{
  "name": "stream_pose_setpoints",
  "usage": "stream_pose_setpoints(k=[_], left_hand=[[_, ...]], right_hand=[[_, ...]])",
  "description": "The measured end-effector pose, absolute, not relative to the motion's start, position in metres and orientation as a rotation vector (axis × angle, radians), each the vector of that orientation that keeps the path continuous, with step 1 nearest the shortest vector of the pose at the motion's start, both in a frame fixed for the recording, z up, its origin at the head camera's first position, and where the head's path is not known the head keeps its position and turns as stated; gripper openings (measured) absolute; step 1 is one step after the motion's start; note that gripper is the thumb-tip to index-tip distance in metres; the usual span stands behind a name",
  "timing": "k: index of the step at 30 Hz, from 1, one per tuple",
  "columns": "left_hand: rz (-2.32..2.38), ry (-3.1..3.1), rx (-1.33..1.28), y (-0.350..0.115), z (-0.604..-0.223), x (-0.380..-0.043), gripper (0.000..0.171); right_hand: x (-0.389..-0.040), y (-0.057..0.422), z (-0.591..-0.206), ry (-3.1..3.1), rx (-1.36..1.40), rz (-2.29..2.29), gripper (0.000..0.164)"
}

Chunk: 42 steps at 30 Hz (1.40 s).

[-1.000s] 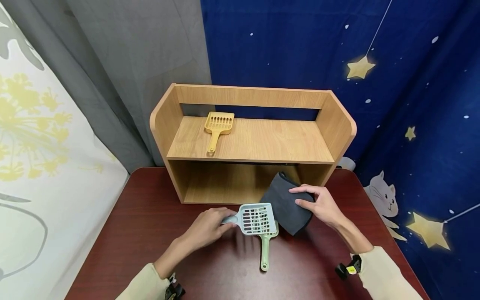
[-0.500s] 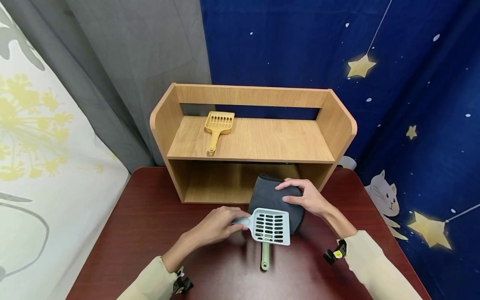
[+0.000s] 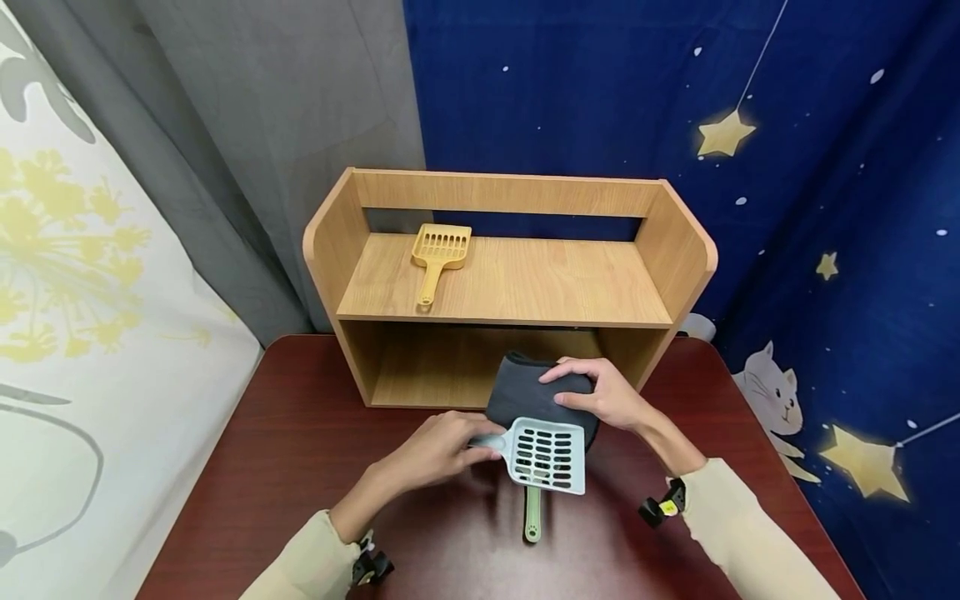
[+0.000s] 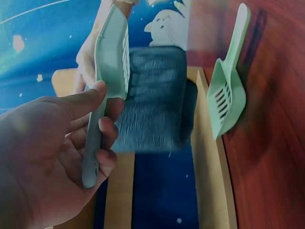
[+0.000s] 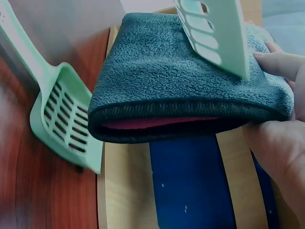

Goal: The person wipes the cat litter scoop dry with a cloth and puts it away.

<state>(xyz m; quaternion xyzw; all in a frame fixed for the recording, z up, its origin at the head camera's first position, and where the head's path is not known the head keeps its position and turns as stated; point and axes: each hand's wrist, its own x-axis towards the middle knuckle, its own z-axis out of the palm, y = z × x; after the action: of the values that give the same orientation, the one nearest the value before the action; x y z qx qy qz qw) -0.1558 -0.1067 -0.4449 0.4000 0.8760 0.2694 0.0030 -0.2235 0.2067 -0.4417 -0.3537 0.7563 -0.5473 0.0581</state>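
My left hand (image 3: 438,450) grips a pale blue slotted litter scoop (image 3: 514,450) by its handle, above the table. In my right hand (image 3: 615,402) is a folded dark grey fleecy cloth (image 3: 517,392), pinched at its right side. Pink shows inside its fold (image 5: 162,122) in the right wrist view. The blue scoop's head lies close against the cloth's face; whether they touch I cannot tell. Below, a green litter scoop (image 3: 532,512) rests on the table, its head mostly hidden by the blue one in the head view but plain in the left wrist view (image 4: 228,90).
A two-level wooden shelf (image 3: 510,279) stands at the back of the dark red table (image 3: 300,467). On its upper level, toward the left, lies a yellow litter scoop (image 3: 431,279). Grey and blue curtains (image 3: 525,83) hang behind.
The cloth and my right hand have moved left, behind the blue scoop. My left hand has brought the scoop right and slightly nearer, now covering the green scoop's head. Both grips stay the same.
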Motion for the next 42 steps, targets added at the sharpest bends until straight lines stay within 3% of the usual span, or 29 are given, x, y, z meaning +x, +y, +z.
stream_pose_setpoints(k=[8, 24, 42], left_hand=[[0.824, 2.792, 1.25, -0.119, -0.439, -0.16, 0.03], [0.769, 2.778, 1.273, -0.097, -0.436, -0.16, 0.026], [0.808, 2.957, 1.173, -0.123, -0.445, -0.164, 0.03]], right_hand=[[-0.217, 0.232, -0.434, 2.39, -0.932, -1.657, 0.028], [-0.225, 0.199, -0.432, 2.328, -1.135, -1.621, 0.028], [-0.202, 0.249, -0.428, 2.605, -0.788, -1.686, 0.028]])
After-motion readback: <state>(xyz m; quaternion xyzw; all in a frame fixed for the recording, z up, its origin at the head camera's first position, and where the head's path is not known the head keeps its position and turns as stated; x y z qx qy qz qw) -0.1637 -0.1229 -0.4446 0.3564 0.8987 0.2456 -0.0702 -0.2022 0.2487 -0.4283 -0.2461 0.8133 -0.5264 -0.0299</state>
